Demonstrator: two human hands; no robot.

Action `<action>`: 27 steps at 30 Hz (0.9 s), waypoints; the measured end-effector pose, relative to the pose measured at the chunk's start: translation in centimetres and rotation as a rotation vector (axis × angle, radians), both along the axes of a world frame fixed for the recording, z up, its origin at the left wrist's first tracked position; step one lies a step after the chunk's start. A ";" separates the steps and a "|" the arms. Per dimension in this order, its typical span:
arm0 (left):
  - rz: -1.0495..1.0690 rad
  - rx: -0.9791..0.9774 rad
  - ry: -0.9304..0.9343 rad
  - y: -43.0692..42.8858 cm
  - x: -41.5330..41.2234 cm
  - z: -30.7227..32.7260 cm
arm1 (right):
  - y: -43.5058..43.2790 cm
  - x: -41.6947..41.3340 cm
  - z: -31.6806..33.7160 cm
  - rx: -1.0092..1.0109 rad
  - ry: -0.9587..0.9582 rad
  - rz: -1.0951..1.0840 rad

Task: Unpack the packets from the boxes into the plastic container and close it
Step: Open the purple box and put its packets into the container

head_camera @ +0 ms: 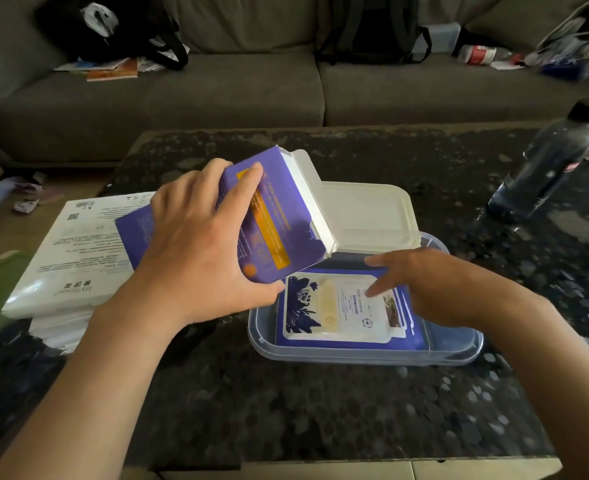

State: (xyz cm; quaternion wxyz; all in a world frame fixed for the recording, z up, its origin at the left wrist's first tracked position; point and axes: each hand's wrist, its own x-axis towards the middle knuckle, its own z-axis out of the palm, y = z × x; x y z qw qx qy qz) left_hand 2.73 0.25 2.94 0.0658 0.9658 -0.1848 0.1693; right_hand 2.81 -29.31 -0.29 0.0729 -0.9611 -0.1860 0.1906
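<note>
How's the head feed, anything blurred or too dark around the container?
Head view: dim overall; the right hand is motion-blurred over the packets; the purple box in the left hand is sharp; the bottle and frame edges bend from wide-angle distortion.

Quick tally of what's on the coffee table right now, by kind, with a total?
Purple boxes: 1, held tilted in the left hand at
Clear plastic containers: 1
Container lids: 1
Packet stacks in the container: 1, under the right hand; packets inside too overlapped to count
White boxes in a pile: at least 2
Dark bottles: 1
Total: at least 7
</note>
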 end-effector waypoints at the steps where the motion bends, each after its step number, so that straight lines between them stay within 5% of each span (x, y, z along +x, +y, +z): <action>1: -0.008 0.003 0.000 -0.1 -0.1 -0.1 | 0.4 -0.1 -0.2 -0.007 0.003 -0.029; 11: -0.051 0.095 0.039 -1.4 -0.5 -0.9 | 1.8 -0.4 -3.4 -0.023 0.061 0.106; 19: -0.085 0.116 0.053 -1.8 -0.6 -1.4 | 1.5 -0.6 -0.6 0.121 0.014 -0.033; 23: -0.106 0.108 0.042 -2.0 -0.6 -1.2 | 0.9 -0.7 3.5 0.614 -0.264 -0.347; 27: -0.169 0.079 0.038 -2.7 -0.9 -1.1 | 3.0 -1.9 4.4 1.007 -0.109 -0.418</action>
